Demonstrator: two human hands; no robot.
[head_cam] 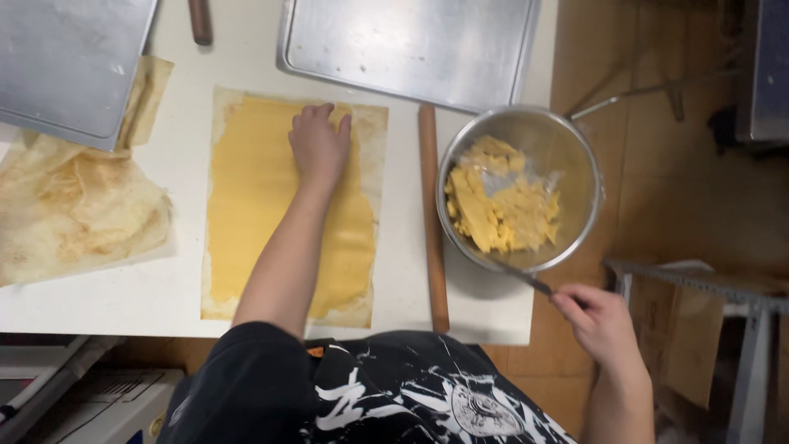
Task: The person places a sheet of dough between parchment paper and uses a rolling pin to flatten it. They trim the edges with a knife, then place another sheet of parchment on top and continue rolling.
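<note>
**Hand on the dough, tool in the bowl**

The left hand is lying flat, fingers spread loosely, on the yellow dough sheet on the table. The right hand is gripping a thin tool that is reaching into the metal bowl of dough scraps, beside the rolling pin.

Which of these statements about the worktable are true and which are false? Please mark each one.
1. The left hand rests flat on the yellow dough sheet. True.
2. The metal bowl is empty. False: it holds yellow dough pieces.
3. The right hand holds a thin metal tool reaching into the bowl. True.
4. The wooden rolling pin lies on top of the dough sheet. False: it lies on the table, between the sheet and the bowl.
5. A metal tray lies beyond the dough sheet. True.
</note>
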